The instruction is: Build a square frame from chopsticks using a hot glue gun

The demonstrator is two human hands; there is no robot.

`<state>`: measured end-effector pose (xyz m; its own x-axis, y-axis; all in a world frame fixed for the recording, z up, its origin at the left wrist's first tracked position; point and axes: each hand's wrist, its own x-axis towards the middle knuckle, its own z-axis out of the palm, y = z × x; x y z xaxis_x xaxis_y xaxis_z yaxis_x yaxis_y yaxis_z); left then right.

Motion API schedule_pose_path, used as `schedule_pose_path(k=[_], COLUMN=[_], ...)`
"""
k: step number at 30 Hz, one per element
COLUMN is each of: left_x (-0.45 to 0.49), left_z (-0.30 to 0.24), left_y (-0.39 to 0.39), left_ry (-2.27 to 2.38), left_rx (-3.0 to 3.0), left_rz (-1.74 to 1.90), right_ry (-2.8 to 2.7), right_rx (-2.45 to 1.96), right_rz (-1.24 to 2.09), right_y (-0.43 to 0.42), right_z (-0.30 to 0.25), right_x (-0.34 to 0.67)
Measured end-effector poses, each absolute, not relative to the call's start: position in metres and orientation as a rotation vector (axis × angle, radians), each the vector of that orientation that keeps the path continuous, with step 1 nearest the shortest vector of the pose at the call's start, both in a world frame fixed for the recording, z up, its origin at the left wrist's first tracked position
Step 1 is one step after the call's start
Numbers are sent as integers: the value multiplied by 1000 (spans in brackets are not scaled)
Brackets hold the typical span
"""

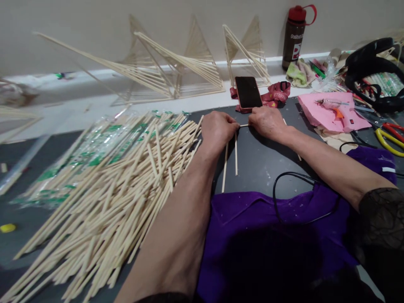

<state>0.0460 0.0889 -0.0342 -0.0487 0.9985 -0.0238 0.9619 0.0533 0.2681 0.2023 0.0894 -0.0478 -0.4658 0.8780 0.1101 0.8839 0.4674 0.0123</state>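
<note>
My left hand (217, 128) is closed in a pinch at one end of a thin wooden stick (244, 125). At the other end of that short visible length, my right hand (267, 121) is closed on the same stick, knuckles up. Two more pale sticks, one of them a slim stick (236, 156), run toward me from below my left hand over the dark grey table (261, 158). Part of another stick shows past my right wrist. A large heap of loose wooden sticks (126, 202) lies left of my left forearm.
Stick frames (195, 73) stand along the wall. A phone (248, 92) on a red lanyard lies beyond my hands. To the right, a glue gun (337, 110) rests on pink material near yellow-handled pliers (386, 141). Purple cloth (246, 214) and a black cable are close to me.
</note>
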Motion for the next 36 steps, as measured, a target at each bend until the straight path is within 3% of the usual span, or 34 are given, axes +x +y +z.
schedule_pose_path(k=[27,36], left_x=[49,45], left_z=[-39,-39], left_y=[90,90], left_ry=[2092,2107], left_rx=[2030,2039], left_rz=[302,295], right_ry=[-2619,-2336], right_rx=[-1607,-1593], right_rz=[-126,-43], right_y=[91,78], right_z=[-50,-6], right_x=[201,235])
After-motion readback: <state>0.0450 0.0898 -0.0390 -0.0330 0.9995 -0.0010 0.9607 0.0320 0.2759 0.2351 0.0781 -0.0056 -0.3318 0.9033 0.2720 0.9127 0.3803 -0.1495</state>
